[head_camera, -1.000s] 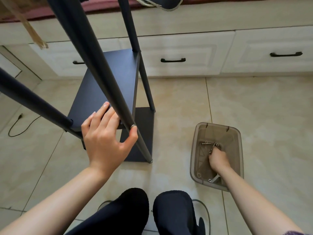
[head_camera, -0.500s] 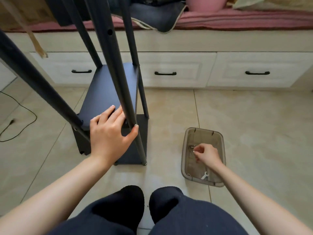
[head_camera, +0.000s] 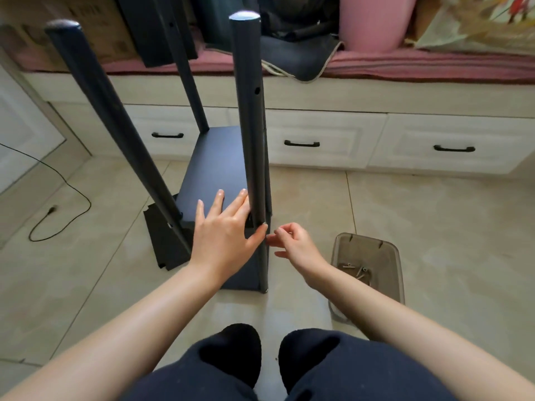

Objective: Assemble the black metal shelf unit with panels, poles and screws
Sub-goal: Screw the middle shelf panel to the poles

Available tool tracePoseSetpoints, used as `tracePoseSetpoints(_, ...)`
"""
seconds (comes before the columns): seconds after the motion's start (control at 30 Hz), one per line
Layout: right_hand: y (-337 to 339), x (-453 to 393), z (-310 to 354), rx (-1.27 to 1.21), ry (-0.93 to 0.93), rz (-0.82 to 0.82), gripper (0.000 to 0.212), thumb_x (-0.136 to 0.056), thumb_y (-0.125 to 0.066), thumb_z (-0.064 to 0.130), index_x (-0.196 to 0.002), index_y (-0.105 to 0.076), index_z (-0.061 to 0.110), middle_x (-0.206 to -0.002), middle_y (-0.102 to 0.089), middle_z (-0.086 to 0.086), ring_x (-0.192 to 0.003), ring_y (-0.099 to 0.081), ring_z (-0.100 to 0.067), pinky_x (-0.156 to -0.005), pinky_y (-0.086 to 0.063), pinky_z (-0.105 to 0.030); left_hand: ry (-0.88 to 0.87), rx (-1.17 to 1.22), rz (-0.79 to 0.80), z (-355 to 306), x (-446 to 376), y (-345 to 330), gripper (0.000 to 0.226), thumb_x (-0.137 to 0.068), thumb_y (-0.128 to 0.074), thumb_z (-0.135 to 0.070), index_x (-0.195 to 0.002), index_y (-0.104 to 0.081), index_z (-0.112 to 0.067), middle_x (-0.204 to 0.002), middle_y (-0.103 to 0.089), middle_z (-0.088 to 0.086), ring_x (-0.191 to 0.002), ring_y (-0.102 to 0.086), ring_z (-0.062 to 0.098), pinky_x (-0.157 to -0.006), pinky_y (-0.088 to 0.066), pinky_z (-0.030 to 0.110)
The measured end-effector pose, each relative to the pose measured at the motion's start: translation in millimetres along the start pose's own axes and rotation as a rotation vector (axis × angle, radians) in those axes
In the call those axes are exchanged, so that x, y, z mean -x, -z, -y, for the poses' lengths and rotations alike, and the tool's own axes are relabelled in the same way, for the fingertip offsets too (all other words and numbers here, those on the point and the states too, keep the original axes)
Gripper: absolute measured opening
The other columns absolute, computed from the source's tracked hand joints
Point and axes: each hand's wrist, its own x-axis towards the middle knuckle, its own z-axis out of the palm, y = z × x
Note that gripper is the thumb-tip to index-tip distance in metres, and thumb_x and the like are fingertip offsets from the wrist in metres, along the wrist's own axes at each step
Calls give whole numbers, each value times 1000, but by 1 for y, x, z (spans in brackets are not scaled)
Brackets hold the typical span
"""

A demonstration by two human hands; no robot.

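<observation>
We count three black round metal poles standing up from the unit: one nearest us (head_camera: 251, 134), one leaning out at the left (head_camera: 115, 125), and one farther back (head_camera: 188, 82). A fourth may sit behind the near pole, but we cannot tell. Two black flat metal panels show: an upper panel (head_camera: 214, 169) joined to the poles and a lower panel (head_camera: 165, 244) on the beige tiled floor (head_camera: 434, 227).

Our left hand (head_camera: 225, 235) is spread flat, fingers apart, lying on the front edge of the upper panel, with the thumb pressed against the near pole. Our right hand (head_camera: 292, 244) hangs just right of that pole at the same height, thumb and forefinger pinched together at the tips, the other fingers loosely curled. Whether a screw sits in that pinch is too small for us to tell.

To the right on the floor stands one clear grey plastic tray (head_camera: 393, 256) holding a few loose silver screws (head_camera: 359, 270), perhaps four. Behind it run three white drawers with black handles (head_camera: 301, 144).
</observation>
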Motion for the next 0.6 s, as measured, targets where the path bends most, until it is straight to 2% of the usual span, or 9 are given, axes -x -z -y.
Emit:
tracePoseSetpoints(0.1, -17, -13, 3, -9, -39, -4, 13, -106, -41, 26, -98, -50, 19, -100, -64, -3, -99, -63, -17, -94, -52, -40, 14, 19, 5, -1, 0, 2, 63, -98, -38, -61, -154, -37, -31, -163, -29, -11, -154, -17, 30, -122, -14, 59)
tracePoseSetpoints(0.23, -26, -24, 10, -27, -55, 8, 14, -105, -41, 25, -96, -49, 18, -93, -59, -6, -88, -59, -17, -78, -52, -32, 30, 61, 0, 4, -2, 6, 61, -97, -39, -61, -151, -41, -32, -162, -30, -12, -154, -17, 29, -121, -15, 60)
tracePoseSetpoints(0.37, -37, -26, 14, 22, 10, 46, 13, -105, -41, 26, -100, -50, 17, -90, -58, -4, -83, -57, -15, -75, -49, -29, 69, 124, -15, 18, 3, 14, 64, -91, -32, -64, -143, -51, -31, -157, -41, -12, -153, -21, 29, -120, -19, 62)
tracePoseSetpoints(0.47, -47, -23, 22, 71, 71, 105, 15, -106, -40, 27, -101, -52, 18, -88, -58, -1, -81, -57, -10, -73, -47, -26, 124, 225, -72, 33, 12, 22, 52, -94, -47, -56, -137, -55, -29, -144, -56, -11, -150, -28, 31, -118, -21, 64)
tracePoseSetpoints(0.53, -56, -20, 28, 97, 101, 164, 15, -106, -40, 28, -102, -52, 20, -87, -60, 0, -81, -59, -8, -73, -48, -24, 173, 365, -142, 46, 24, 26, 47, -94, -58, -48, -135, -57, -26, -126, -67, -8, -144, -39, 34, -116, -22, 68)
tracePoseSetpoints(0.6, -67, -15, 33, 128, 129, 237, 16, -106, -40, 30, -105, -53, 19, -88, -63, 0, -82, -63, -9, -75, -51, -23, 228, 507, -171, 64, 41, 28, 54, -93, -62, -46, -143, -51, -29, -124, -67, -8, -138, -48, 30, -117, -22, 67)
